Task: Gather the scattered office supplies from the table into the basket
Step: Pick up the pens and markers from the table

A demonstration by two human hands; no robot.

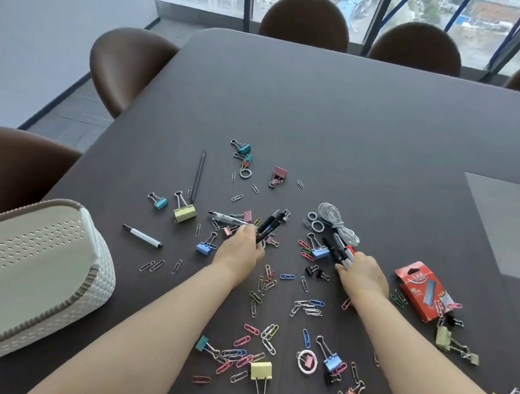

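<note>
A person is gathering pens at the centre of a dark grey table (350, 126) strewn with coloured paper clips (306, 307) and binder clips. The left hand (241, 251), at mid-frame, is curling its fingers round a bundle of black pens (270, 223) that is fanning up and to the right. The right hand (365, 275), right of centre, is gripping a cluster of dark markers with red and white ends (342, 253), just below a coiled white cord (338, 222). The white perforated plastic basket with a grey braided rim (32, 273) is sitting at the lower left of the frame, well apart from both hands; whether it is upright or tipped is hard to tell. By the look of the layout, the step is likely going best if each hand is squaring its pens before lifting, so none is slipping out over the clips, and if the left load is travelling to the basket first. A white marker with a black cap (142, 236) is lying left of centre, roughly on that route, and could be collected in passing.
</note>
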